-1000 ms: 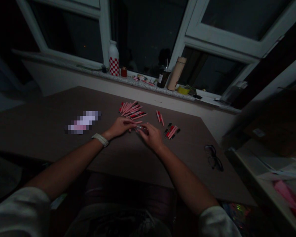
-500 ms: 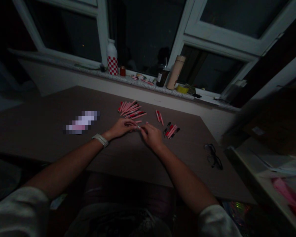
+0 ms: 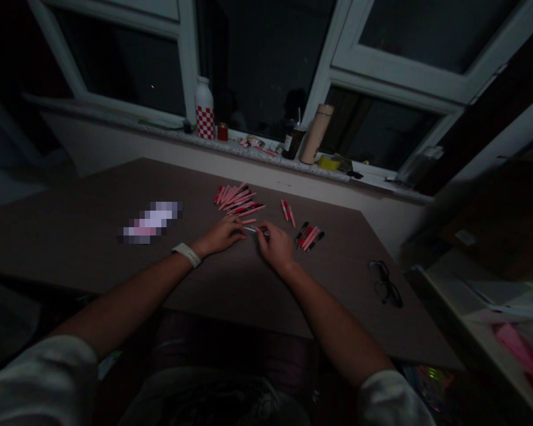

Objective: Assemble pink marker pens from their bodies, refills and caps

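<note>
Head view: right hand (image 3: pixel 275 244) pinches slim rod (image 3: pixel 250 229) well inside desk edge (image 3: pixel 233 318).

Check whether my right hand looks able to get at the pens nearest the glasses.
Probably yes: those pens lie just to the right of your right hand, with nothing visible blocking the way. That hand is pinching a slim silvery piece, though, so its fingers may need freeing first.
</note>
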`<state>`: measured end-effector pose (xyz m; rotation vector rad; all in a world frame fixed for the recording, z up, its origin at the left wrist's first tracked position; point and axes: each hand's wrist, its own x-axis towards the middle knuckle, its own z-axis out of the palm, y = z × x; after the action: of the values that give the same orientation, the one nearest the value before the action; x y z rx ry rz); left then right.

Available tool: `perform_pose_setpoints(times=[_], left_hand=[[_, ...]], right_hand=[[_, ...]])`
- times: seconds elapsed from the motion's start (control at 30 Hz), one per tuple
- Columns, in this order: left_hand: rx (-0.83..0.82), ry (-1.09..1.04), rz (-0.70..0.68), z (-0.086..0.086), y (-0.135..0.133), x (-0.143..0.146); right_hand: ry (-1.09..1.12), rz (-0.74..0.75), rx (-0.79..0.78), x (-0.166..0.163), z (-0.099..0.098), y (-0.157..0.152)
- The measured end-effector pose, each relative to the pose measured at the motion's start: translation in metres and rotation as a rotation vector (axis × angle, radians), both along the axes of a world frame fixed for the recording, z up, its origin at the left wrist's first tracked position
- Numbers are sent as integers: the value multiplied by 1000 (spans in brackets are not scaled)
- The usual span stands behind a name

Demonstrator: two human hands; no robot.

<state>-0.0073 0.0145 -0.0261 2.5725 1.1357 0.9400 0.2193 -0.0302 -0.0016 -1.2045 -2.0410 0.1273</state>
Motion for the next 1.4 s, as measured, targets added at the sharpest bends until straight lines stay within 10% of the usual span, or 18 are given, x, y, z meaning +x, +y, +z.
perform_pose_setpoints(times=[0.83, 1.4], left_hand=[[-408, -665, 97, 22, -13, 14], [-427, -607, -25, 23, -16, 15]], right_hand=[[232, 135, 18, -3, -11, 6], [227, 174, 4, -4, -8, 1]])
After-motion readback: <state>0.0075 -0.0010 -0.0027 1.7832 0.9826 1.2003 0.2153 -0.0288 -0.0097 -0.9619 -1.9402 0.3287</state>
